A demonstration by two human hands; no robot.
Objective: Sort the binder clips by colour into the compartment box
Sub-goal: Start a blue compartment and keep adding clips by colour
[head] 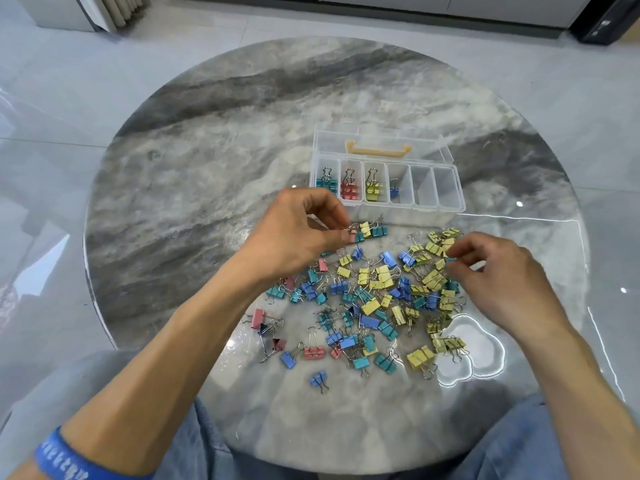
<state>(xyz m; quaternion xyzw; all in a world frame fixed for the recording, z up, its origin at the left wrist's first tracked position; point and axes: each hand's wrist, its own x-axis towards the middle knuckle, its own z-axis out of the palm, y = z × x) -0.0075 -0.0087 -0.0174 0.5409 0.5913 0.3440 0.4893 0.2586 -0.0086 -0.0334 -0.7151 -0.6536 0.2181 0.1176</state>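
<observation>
Lengthwise, compartment box (387,202) left-to-right.

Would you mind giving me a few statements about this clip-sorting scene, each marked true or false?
1. The box stands open with its lid tilted back. True.
2. Every compartment holds clips. False: the two rightmost compartments are empty.
3. The leftmost compartment holds teal clips. True.
4. The left hand lies flat on the table. False: its fingers pinch a pink clip at the far edge of the pile.
5. The right hand pinches a small teal clip. True.
6. The pile is all yellow clips. False: it mixes yellow, blue, teal and pink.
</observation>
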